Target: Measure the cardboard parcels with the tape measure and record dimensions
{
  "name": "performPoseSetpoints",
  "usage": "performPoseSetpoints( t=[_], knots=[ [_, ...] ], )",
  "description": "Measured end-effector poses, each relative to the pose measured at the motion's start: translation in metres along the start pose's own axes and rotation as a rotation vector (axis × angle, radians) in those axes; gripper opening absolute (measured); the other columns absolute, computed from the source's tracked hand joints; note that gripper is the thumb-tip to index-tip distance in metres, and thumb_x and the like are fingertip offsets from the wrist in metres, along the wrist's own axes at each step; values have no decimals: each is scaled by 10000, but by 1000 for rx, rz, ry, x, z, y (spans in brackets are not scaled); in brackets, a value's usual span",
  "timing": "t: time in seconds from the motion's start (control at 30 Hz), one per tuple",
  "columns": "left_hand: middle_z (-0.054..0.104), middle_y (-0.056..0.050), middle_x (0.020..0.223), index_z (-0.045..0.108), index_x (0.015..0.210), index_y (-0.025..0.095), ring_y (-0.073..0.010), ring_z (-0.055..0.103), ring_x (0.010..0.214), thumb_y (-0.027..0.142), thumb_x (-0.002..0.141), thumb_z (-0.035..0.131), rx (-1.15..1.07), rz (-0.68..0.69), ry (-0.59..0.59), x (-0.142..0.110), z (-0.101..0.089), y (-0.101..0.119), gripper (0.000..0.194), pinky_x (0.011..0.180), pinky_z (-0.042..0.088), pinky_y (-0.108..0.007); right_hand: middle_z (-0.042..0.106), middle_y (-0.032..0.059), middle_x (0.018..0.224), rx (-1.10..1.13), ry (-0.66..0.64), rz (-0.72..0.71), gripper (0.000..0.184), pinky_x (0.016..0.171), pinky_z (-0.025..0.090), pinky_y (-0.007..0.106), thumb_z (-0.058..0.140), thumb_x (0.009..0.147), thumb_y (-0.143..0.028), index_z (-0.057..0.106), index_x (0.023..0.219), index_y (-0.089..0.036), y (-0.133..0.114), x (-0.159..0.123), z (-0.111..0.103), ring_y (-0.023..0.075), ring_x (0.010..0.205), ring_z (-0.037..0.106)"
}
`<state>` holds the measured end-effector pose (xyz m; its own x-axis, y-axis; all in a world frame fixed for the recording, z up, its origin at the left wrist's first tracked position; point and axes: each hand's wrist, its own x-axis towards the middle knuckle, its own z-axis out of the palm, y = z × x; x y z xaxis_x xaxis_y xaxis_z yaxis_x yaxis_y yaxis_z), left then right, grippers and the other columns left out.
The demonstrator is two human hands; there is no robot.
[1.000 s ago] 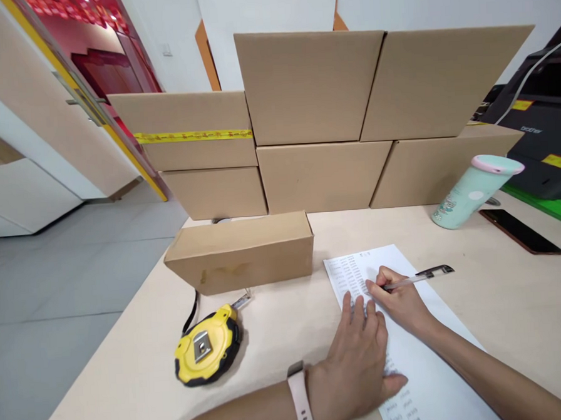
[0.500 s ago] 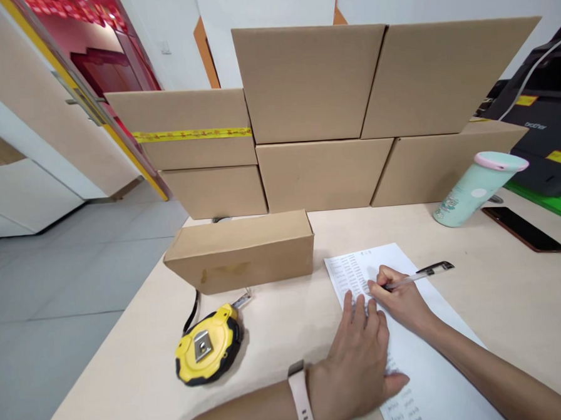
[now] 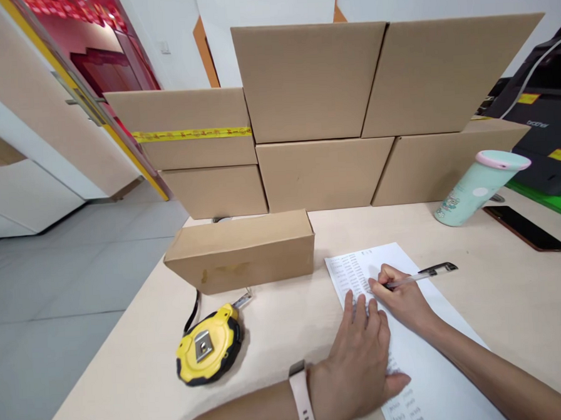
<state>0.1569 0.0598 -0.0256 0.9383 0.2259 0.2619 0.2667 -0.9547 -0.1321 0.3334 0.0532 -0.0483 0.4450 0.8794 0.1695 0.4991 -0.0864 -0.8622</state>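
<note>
A white sheet of paper (image 3: 443,358) with columns of small handwriting lies at an angle on the pale table. My left hand (image 3: 358,356) rests flat on its left part, fingers stretched out and thumb apart, a pink-strapped watch (image 3: 302,394) on the wrist. Pinched in my right hand (image 3: 402,297) is a pen (image 3: 422,274) with a clear barrel and a black cap on its back end. Its tip is hidden by my fingers, close to the written columns. A yellow and black tape measure (image 3: 210,345) lies left of my hands, with a short end of its blade out.
Behind the tape measure lies a long narrow cardboard box (image 3: 245,252). Larger cardboard boxes (image 3: 325,173) stand stacked along the back. A mint tumbler (image 3: 477,190), a phone (image 3: 526,228) and a dark Brother machine (image 3: 543,121) are at the right. The table's left edge borders the grey floor (image 3: 78,296).
The pen and my right hand have shifted very slightly to the right. My left hand stays flat on the paper; the view has moved a little.
</note>
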Motion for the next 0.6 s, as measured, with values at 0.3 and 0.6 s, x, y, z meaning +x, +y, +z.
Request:
performPoseSetpoints(
  t=[0.3, 0.6],
  knots=[
    [572, -185, 1304, 532, 1264, 19, -377, 444, 1273, 644, 885, 352, 9, 0, 17, 0, -1, 0, 753, 1109, 238, -543, 316, -75, 535, -13, 30, 0, 315, 496, 293, 255, 562, 766, -304, 314, 582, -248, 2, -1, -1, 113, 513, 332],
    [575, -181, 1305, 530, 1269, 21, -375, 446, 1274, 643, 885, 358, 12, -1, 11, 0, -2, -1, 751, 1104, 252, -544, 310, -76, 533, -3, 27, 1, 309, 499, 291, 254, 556, 758, -292, 312, 575, -248, 2, 0, 0, 110, 513, 327]
  ],
)
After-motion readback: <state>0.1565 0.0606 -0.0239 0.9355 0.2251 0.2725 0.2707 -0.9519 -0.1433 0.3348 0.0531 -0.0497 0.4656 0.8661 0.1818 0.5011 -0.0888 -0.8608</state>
